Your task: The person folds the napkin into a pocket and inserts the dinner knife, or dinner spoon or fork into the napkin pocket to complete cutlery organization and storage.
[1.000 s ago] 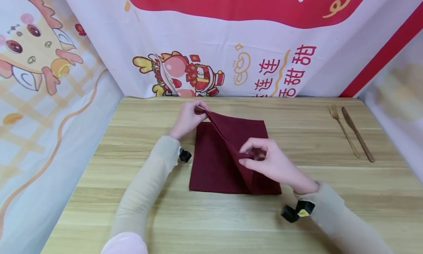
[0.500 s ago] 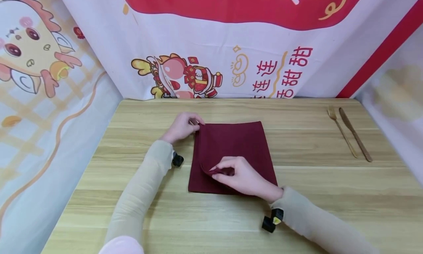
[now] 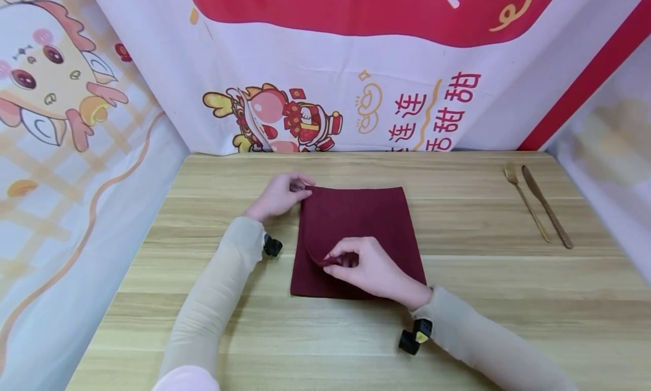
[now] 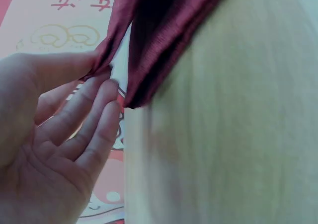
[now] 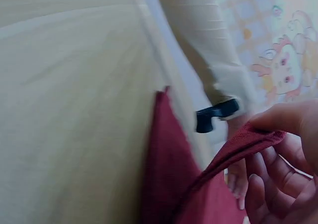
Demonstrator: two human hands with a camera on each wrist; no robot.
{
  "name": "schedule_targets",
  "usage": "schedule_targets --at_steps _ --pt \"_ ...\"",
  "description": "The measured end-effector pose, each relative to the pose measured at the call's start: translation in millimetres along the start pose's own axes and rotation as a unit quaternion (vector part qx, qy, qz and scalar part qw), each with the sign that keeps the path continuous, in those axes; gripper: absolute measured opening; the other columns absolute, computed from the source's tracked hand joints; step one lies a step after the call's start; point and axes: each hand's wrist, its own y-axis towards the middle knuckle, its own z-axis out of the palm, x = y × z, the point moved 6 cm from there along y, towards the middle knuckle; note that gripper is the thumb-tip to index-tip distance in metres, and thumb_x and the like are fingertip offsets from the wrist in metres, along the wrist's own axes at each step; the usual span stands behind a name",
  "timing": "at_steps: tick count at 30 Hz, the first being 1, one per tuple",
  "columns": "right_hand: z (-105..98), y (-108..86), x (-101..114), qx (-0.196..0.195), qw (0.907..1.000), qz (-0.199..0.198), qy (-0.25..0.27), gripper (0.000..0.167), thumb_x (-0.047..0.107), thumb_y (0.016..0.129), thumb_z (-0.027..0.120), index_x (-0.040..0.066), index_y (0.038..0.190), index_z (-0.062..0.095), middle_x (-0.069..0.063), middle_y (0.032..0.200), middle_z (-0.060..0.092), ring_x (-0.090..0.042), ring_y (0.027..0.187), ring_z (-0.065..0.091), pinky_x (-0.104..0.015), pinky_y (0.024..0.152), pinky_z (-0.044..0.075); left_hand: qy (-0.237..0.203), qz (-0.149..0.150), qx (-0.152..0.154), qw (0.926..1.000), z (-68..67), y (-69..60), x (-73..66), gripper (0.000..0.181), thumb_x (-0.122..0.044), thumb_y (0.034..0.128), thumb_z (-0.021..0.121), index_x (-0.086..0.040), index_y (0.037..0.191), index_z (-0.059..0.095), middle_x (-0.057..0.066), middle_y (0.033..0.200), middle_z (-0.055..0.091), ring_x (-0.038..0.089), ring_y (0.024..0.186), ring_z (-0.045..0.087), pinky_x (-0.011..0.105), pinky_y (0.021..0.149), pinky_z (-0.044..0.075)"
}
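L hand (image 3: 281,196) pinching cloth (image 3: 366,216) far-L cnr | R hand (image 3: 371,270) pinching raised cnr | ply unclear

My cloth (image 3: 366,221) is plain wine red. My worktop (image 3: 285,340) is pale tan with browner wood grain. I see a gold fork (image 3: 528,204) and a bronze-gold knife (image 3: 548,207). My sleeves (image 3: 208,306) are beige, the left meeting pink fabric (image 3: 187,379). The back curtain (image 3: 325,57) is white with red areas and lettering; the left curtain (image 3: 66,182) has pale orange checks.
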Motion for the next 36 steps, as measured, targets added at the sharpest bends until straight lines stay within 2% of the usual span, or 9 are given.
schedule_targets --at_steps 5,9,12,16,19,25,28,32,36 --pt "-14.5 4.0 18.1 -0.041 0.9989 -0.022 -0.006 0.013 0.012 0.087 0.082 0.022 0.095 0.08 0.016 0.088 0.069 -0.009 0.073 0.062 -0.029 0.06 0.053 -0.003 0.013 -0.031 0.9994 -5.6 2.2 -7.3 0.021 -0.008 0.1003 0.065 -0.003 0.12 0.07 0.008 0.107 0.069 0.022 0.096 0.064 0.038 0.087 0.052" --pt "-5.7 10.0 22.5 -0.036 0.9983 -0.037 -0.027 0.014 0.013 0.089 0.081 0.022 0.1 0.081 0.018 0.089 0.067 -0.005 0.076 0.061 -0.027 0.063 0.052 0.007 0.004 -0.031 0.9995 -4.4 3.1 -1.9 0.019 -0.007 0.1008 0.065 -0.002 0.119 0.07 0.009 0.107 0.07 0.022 0.097 0.064 0.037 0.087 0.052" --pt "12.4 13.4 18.2 -0.006 0.9972 -0.043 -0.061 0.013 0.016 0.091 0.079 0.022 0.102 0.082 0.018 0.087 0.064 -0.002 0.074 0.059 -0.024 0.063 0.05 0.016 -0.007 -0.026 0.9995 -1.8 2.2 4.0 0.018 -0.006 0.1011 0.063 -0.002 0.117 0.071 0.011 0.108 0.069 0.024 0.099 0.064 0.038 0.089 0.052" --pt "35.3 14.1 8.0 0.051 0.9927 -0.023 -0.107 0.013 0.021 0.093 0.077 0.02 0.106 0.082 0.018 0.087 0.064 0.001 0.067 0.055 -0.022 0.06 0.047 0.024 -0.019 -0.024 0.9993 -0.2 1.2 7.8 0.018 -0.004 0.1009 0.063 -0.001 0.116 0.071 0.013 0.108 0.069 0.026 0.1 0.064 0.04 0.09 0.051" --pt "43.8 14.2 2.8 0.071 0.9902 -0.011 -0.12 0.014 0.021 0.094 0.077 0.018 0.107 0.082 0.016 0.088 0.065 0.001 0.066 0.055 -0.021 0.06 0.048 0.028 -0.027 -0.022 0.999 0.2 1.9 9.4 0.017 -0.005 0.1011 0.063 -0.003 0.116 0.071 0.012 0.107 0.07 0.025 0.1 0.064 0.04 0.09 0.051" --pt "49.1 16.8 3.3 0.076 0.9904 -0.022 -0.113 0.016 0.019 0.095 0.075 0.017 0.11 0.08 0.012 0.094 0.069 0.002 0.079 0.061 -0.022 0.07 0.051 0.036 -0.045 -0.021 0.9981 -0.9 4.0 13.7 0.017 -0.006 0.1022 0.061 -0.004 0.116 0.071 0.012 0.107 0.069 0.025 0.099 0.064 0.04 0.089 0.051" --pt "53.4 15.3 2.0 0.107 0.9882 -0.024 -0.107 0.019 0.021 0.097 0.073 0.017 0.115 0.079 0.009 0.104 0.072 0.003 0.088 0.063 -0.023 0.077 0.052 0.041 -0.049 -0.017 0.9978 -1.3 5.0 14.7 0.017 -0.006 0.1028 0.06 -0.004 0.116 0.071 0.012 0.108 0.069 0.025 0.099 0.064 0.04 0.089 0.051" --pt "55.2 12.0 2.9 0.165 0.9824 -0.019 -0.085 0.025 0.023 0.1 0.069 0.015 0.123 0.075 0.006 0.117 0.072 0.002 0.088 0.063 -0.022 0.076 0.053 0.043 -0.053 -0.012 0.9976 -1.2 5.5 15.0 0.018 -0.006 0.1028 0.06 -0.004 0.117 0.07 0.013 0.111 0.068 0.026 0.102 0.063 0.041 0.091 0.05" --pt "41.1 9.6 11.5 0.189 0.98 -0.015 -0.059 0.031 0.025 0.1 0.068 0.013 0.129 0.071 0.003 0.122 0.071 0.0 0.091 0.065 -0.023 0.079 0.055 0.043 -0.055 -0.007 0.9975 0.2 4.7 15.1 0.021 -0.005 0.1027 0.06 -0.003 0.122 0.069 0.013 0.12 0.067 0.028 0.109 0.063 0.042 0.095 0.05"
